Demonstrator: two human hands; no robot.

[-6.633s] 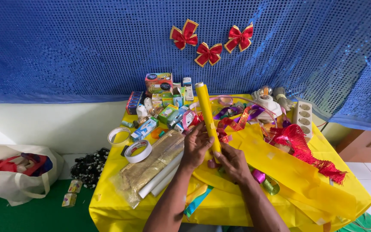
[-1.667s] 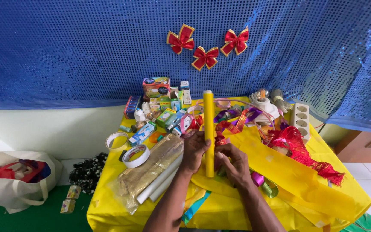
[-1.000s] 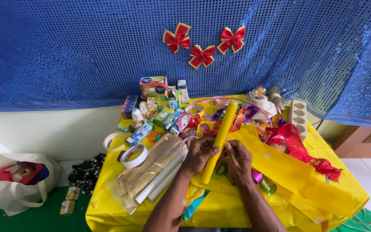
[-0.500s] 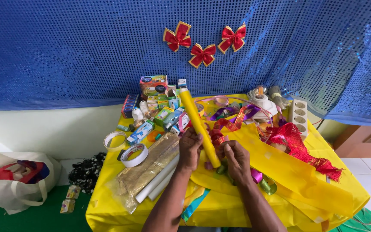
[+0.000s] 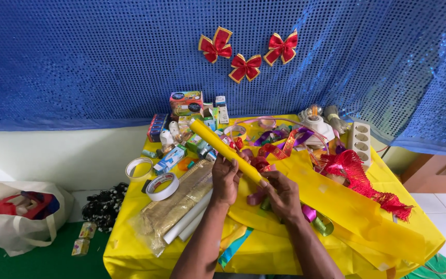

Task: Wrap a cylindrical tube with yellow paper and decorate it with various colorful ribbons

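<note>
We saw a yellow roll (image 5: 226,151) over a yellow tablecloth (image 5: 264,253), and a yellow sheet (image 5: 357,212) too. The backdrop (image 5: 104,57) was blue and sequined, with three red bows (image 5: 245,67) edged in gold. The fringe trim (image 5: 357,173) was red, the tape roll (image 5: 162,186) white, the floor mat (image 5: 42,263) green.

**Tally of what is in view**

Three red bows (image 5: 244,67) hang on one blue sequinned backdrop (image 5: 78,57). On the one yellow-covered table (image 5: 130,250): one yellow roll (image 5: 224,150), two tape rings (image 5: 162,186), one white power strip (image 5: 360,140). Two hands (image 5: 226,178) are in view. One cloth bag (image 5: 14,219) sits on the floor.
</note>
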